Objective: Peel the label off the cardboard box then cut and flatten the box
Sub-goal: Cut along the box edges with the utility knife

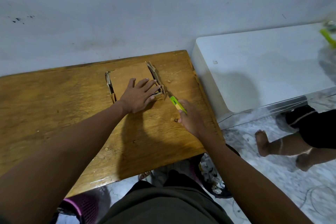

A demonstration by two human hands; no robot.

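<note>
Head view: cardboard box [130, 78] lies pressed down near the far edge of the tabletop [54, 107], left hand [139, 96] spread flat on top, palm down, grasping nothing. Right hand [189, 120] is clenched round a green utility knife [175, 103], blade tip pointing at the box's near-right corner, w/ left fingertips [156, 88] just beside that corner. Risks: blade slips off the cardboard edge & catches those fingers; box skids if the left palm eases; tip gouges the wood. No label visible from here, can't tell if it's off. Count: 1 box, 1 knife in hand, 2 hands, a few cardboard crumbs [169, 81] on the tabletop.
</note>
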